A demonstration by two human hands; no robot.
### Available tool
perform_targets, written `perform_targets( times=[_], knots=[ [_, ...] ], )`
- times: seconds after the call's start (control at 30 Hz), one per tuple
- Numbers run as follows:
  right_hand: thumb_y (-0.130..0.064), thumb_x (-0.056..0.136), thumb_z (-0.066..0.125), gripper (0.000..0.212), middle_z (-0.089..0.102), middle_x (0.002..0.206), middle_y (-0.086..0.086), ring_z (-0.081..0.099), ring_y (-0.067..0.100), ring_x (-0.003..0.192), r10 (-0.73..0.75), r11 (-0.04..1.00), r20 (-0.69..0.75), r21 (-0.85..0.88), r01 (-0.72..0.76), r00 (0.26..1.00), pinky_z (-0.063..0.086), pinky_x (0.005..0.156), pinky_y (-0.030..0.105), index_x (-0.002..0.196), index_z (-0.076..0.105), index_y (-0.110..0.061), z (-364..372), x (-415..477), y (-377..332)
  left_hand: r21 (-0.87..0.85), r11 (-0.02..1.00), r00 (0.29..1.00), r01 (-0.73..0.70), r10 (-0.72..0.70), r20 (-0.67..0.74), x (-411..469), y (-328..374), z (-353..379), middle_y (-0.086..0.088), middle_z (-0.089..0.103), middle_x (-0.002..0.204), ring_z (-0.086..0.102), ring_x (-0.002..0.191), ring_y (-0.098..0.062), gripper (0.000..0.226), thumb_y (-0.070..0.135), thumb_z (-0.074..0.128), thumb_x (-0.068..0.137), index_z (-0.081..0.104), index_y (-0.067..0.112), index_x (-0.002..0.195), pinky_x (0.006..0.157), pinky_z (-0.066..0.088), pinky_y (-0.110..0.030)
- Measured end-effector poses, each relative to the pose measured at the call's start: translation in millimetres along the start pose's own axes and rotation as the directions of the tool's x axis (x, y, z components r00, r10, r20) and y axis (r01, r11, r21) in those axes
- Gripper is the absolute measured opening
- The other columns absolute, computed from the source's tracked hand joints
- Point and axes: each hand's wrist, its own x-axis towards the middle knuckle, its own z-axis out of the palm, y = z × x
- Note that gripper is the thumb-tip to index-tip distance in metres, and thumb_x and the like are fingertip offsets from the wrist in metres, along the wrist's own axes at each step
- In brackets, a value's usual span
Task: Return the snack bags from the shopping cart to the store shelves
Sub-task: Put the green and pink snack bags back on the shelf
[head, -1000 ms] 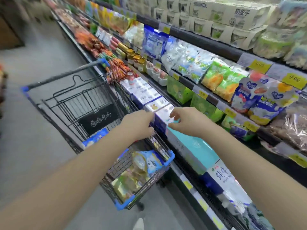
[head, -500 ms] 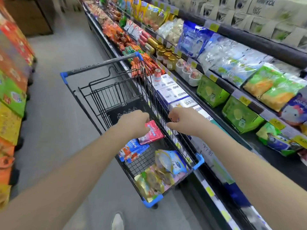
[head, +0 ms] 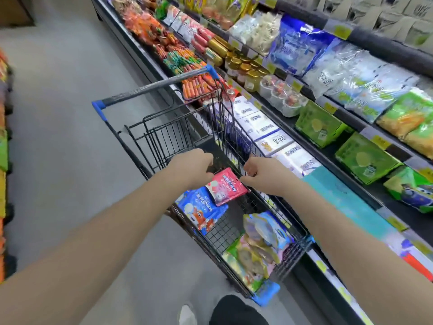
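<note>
At the far left the floor [head: 58,137] of the aisle lies open. The shopping cart [head: 168,137] stands slanted, with its right side close along the store shelves [head: 384,46].

The left hand [head: 192,165] is above the basket, its fingers curled on the upper left corner of the pink bag [head: 226,187]. This is a small, smooth pack, so a corner hold like this one can slip, I think. If it slips, the pack falls back onto the blue bag [head: 201,209], which lies just below it against the left wall of the cart.

The right hand [head: 262,174] pinches the upper right edge of the same pink bag, very near to the wire wall. Both hands are therefore closed on one pack, and it hangs between them inside the cart. If they pull in different directions, the seal may tear. The right knuckles may also catch on the wires when the pack is lifted over the rim.

The other snack bags [head: 257,245] wait in a heap at the near end of the cart. Further right, the white boxes [head: 264,127] stand tight against the cart. I see no pink packs of this kind on the visible shelves, so it may be put in a wrong place
</note>
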Motion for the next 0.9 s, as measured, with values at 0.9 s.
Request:
perform_targets(
  times=[0.9],
  knots=[
    [-0.045, 0.095, 0.062, 0.035, 0.069, 0.114, -0.003, 0.064, 0.019, 0.101, 0.346, 0.903, 0.096, 0.234, -0.359, 0.933, 0.055, 0.089, 0.038, 0.120, 0.063, -0.021, 38, 195, 63, 0.098, 0.952, 0.915, -0.289, 0.244, 0.322, 244, -76, 31, -0.005, 0.054, 0.113, 0.059, 0.100, -0.026, 0.030, 0.034, 0.050, 0.096, 0.056, 0.018, 0.121, 0.069, 0.048, -0.036]
  ],
)
